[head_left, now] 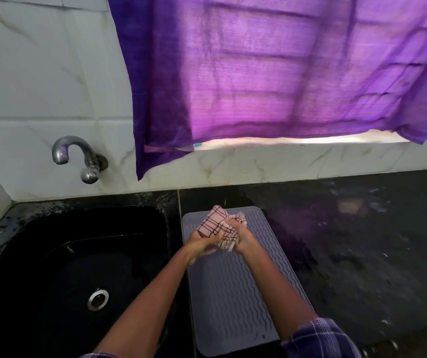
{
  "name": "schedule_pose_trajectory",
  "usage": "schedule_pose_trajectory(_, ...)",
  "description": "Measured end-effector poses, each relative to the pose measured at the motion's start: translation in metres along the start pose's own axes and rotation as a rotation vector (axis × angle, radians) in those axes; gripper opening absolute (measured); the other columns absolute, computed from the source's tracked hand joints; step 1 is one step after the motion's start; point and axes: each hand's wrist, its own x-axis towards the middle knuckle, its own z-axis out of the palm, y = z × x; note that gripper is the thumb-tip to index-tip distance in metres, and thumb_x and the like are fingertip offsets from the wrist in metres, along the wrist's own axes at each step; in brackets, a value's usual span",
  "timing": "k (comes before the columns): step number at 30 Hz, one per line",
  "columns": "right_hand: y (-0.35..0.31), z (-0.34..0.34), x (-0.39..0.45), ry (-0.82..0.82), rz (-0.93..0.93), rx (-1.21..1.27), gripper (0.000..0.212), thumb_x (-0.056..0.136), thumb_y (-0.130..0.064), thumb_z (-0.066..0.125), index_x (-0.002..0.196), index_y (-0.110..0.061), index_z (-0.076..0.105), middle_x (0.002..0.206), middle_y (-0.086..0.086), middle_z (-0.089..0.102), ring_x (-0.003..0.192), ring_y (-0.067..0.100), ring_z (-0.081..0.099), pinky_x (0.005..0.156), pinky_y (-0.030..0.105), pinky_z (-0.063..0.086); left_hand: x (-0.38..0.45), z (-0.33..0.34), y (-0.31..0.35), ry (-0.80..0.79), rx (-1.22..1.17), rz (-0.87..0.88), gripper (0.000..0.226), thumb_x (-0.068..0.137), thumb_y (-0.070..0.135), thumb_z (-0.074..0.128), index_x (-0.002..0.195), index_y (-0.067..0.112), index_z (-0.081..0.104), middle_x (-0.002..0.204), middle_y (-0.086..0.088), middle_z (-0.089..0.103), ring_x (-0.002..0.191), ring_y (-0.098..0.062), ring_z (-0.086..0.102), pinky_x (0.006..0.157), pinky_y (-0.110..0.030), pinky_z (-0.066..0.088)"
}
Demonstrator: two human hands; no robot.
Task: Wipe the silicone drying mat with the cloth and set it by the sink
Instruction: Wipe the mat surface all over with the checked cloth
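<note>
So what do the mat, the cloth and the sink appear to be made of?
Mat: likely silicone, matte grey, with moulded wavy ridges.
Cloth: woven fabric, pink with dark checks, soft, since it bunches up in both hands.
Sink: glossy black, perhaps stone or composite; the exact material is unclear.

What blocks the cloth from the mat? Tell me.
Nothing visible. Both hands, left and right, hold the bunched cloth just above the mat's far end. Whether it touches the mat cannot be told. The mat lies flat beside the sink.

Before me a purple curtain (284, 73) glows over the window (daylight behind), white marble tiles (39, 73) above my black counter (362, 241).
</note>
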Motion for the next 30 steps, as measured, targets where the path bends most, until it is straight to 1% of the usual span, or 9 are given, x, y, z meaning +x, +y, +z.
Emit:
schedule_pose_trajectory(3, -0.013, -0.003, 0.008, 0.144, -0.179, -0.193, 0.044, 0.076, -0.008, 0.073, 0.117, -0.004, 0.057, 0.107, 0.019, 0.069, 0.093, 0.032, 0.069, 0.083, 0.046, 0.058, 0.008, -0.028, -0.003, 0.198, 0.397, 0.1, 0.032, 0.081, 0.021, 0.076, 0.106, 0.016, 0.057, 0.098, -0.008, 0.067, 0.093, -0.02, 0.064, 0.073, -0.027, 0.051)
schedule_pose_trajectory(6, -0.023, 0.008, 0.021, 0.36, -0.584, -0.724, 0.022, 0.082, -0.019, 0.068, 0.101, -0.01, 0.061, 0.094, 0.008, 0.07, 0.083, 0.021, 0.066, 0.064, 0.029, 0.052, 0.02, -0.056, 0.006, 0.429, 0.796, 0.247, 0.03, 0.085, 0.015, 0.067, 0.114, 0.009, 0.06, 0.105, -0.007, 0.071, 0.105, -0.024, 0.066, 0.086, -0.032, 0.05)
schedule_pose_trajectory(8, -0.024, 0.021, 0.031, 0.434, -0.861, -1.118, 0.016, 0.085, -0.023, 0.063, 0.098, -0.014, 0.059, 0.085, 0.005, 0.067, 0.075, 0.018, 0.059, 0.056, 0.022, 0.037, 0.029, -0.066, 0.014, 0.401, 1.087, 0.206, 0.05, 0.085, 0.023, 0.066, 0.131, 0.017, 0.048, 0.119, -0.001, 0.065, 0.117, -0.025, 0.057, 0.095, -0.039, 0.042)
schedule_pose_trajectory(11, -0.018, 0.042, 0.056, 0.298, -1.195, -1.588, 0.024, 0.082, -0.017, 0.064, 0.105, -0.014, 0.059, 0.095, 0.005, 0.068, 0.087, 0.022, 0.062, 0.077, 0.031, 0.043, 0.046, -0.073, 0.022, 0.337, 1.361, 0.101, 0.096, 0.077, 0.035, 0.074, 0.152, 0.024, 0.015, 0.139, 0.007, 0.051, 0.133, -0.026, 0.038, 0.106, -0.049, 0.026)
schedule_pose_trajectory(12, -0.011, 0.05, 0.063, 0.163, -1.169, -1.744, 0.029, 0.082, -0.016, 0.063, 0.111, -0.014, 0.057, 0.105, 0.008, 0.067, 0.098, 0.025, 0.062, 0.088, 0.033, 0.042, 0.052, -0.075, 0.023, 0.312, 1.399, 0.088, 0.106, 0.074, 0.037, 0.076, 0.153, 0.024, 0.007, 0.143, 0.006, 0.048, 0.136, -0.026, 0.033, 0.109, -0.052, 0.022)
schedule_pose_trajectory(14, 0.005, 0.065, 0.076, -0.058, -0.847, -1.973, 0.036, 0.088, -0.019, 0.056, 0.123, -0.011, 0.052, 0.125, 0.013, 0.06, 0.116, 0.03, 0.055, 0.101, 0.04, 0.039, 0.062, -0.078, 0.023, 0.258, 1.477, 0.058, 0.118, 0.071, 0.041, 0.079, 0.154, 0.022, -0.002, 0.146, -0.001, 0.044, 0.139, -0.027, 0.028, 0.112, -0.056, 0.015)
schedule_pose_trajectory(16, 0.015, 0.076, 0.087, -0.097, -0.589, -2.042, 0.037, 0.092, -0.024, 0.051, 0.126, -0.009, 0.051, 0.13, 0.014, 0.057, 0.12, 0.032, 0.053, 0.101, 0.042, 0.041, 0.067, -0.081, 0.022, 0.206, 1.566, 0.026, 0.123, 0.069, 0.042, 0.08, 0.154, 0.022, -0.007, 0.147, -0.011, 0.041, 0.141, -0.027, 0.023, 0.113, -0.058, 0.011)
schedule_pose_trajectory(24, 0.017, 0.091, 0.114, -0.112, -0.783, -2.126, 0.032, 0.09, -0.009, 0.053, 0.122, -0.005, 0.055, 0.128, 0.017, 0.049, 0.119, 0.033, 0.045, 0.094, 0.04, 0.046, 0.072, -0.081, 0.027, 0.194, 1.624, 0.019, 0.137, 0.062, 0.045, 0.084, 0.153, 0.018, -0.015, 0.145, -0.015, 0.039, 0.141, -0.027, 0.023, 0.114, -0.059, 0.008)
schedule_pose_trajectory(30, 0.011, 0.101, 0.118, -0.217, -0.839, -2.137, 0.036, 0.089, -0.007, 0.053, 0.125, -0.011, 0.055, 0.122, 0.015, 0.06, 0.116, 0.032, 0.053, 0.095, 0.039, 0.046, 0.078, -0.075, 0.033, 0.22, 1.633, -0.041, 0.142, 0.06, 0.044, 0.086, 0.152, 0.013, -0.018, 0.141, -0.014, 0.045, 0.14, -0.029, 0.024, 0.113, -0.062, 0.008)
